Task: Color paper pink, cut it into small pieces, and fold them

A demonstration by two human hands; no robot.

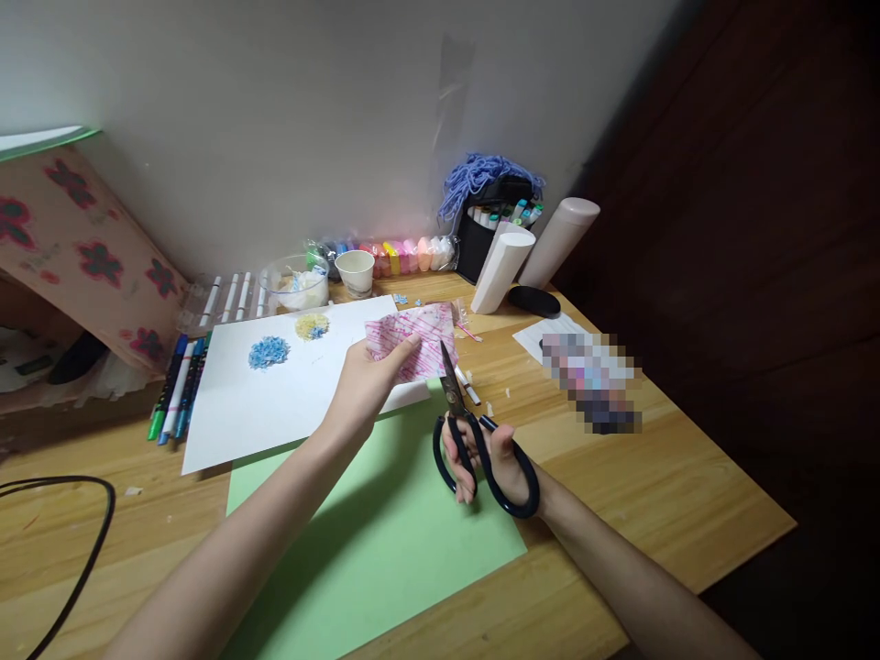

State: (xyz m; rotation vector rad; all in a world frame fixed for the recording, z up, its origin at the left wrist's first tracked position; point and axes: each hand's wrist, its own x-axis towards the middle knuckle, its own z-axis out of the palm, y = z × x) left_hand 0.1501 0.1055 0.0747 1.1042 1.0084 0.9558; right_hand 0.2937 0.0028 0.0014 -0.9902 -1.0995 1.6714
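Between thumb and fingers, my left hand (368, 376) pinches a pink-and-white patterned piece (419, 330), tissue or thin cloth, holding it up over the white paper (275, 403). My right hand (491, 463) has its fingers through the black handles of a pair of scissors (452, 390). Their blades point up and lie at the lower right edge of the pink piece, slightly parted. Below both hands lies a green sheet (385, 513). On the white paper sit a blue crumbled clump (269, 353) and a smaller yellow one with some blue (312, 326).
Markers (180, 390) lie left of the paper. Along the wall stand a clear bowl (295, 286), a paper cup (356, 272), colourful packets (405, 257), a black pen holder (474, 247) and two white bottles (505, 270). A black cable (103, 513) curves at left.
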